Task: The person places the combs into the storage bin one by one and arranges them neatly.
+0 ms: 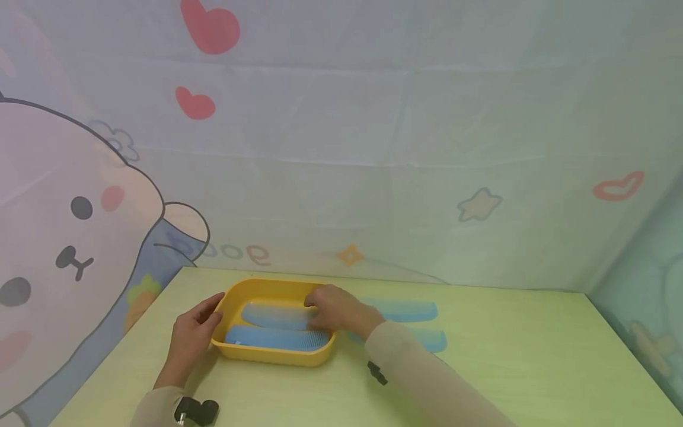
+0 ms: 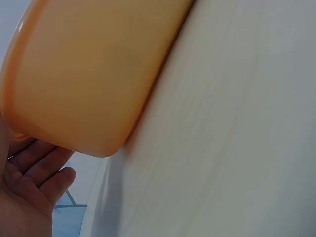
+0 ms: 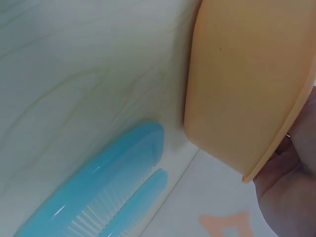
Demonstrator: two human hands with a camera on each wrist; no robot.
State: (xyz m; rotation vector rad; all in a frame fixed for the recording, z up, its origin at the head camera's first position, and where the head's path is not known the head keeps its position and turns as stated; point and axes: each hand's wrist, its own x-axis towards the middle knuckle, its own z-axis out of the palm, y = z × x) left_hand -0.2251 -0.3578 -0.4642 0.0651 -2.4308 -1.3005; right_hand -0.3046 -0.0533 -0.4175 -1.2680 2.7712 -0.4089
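In the head view, a yellow basin [image 1: 274, 356] stands on the table with two blue combs inside. The nearer comb [image 1: 277, 338] lies along its front wall. Behind it is the farther comb [image 1: 274, 315], whose right end my right hand [image 1: 336, 308] pinches, reaching over the basin's right rim; the fingertips are partly hidden. My left hand [image 1: 192, 332] rests against the basin's left end, its fingers [image 2: 47, 165] loosely extended under the rim in the left wrist view. To the right, two more blue combs, a back one [image 1: 408, 310] and a front one [image 1: 427, 339], lie on the table.
The pale green table [image 1: 533, 356] extends right of the combs. A printed cloth [image 1: 373, 148] with hearts and a bear hangs along its back edge. Small black wrist devices, such as the left one [image 1: 197, 410], sit at both sleeves.
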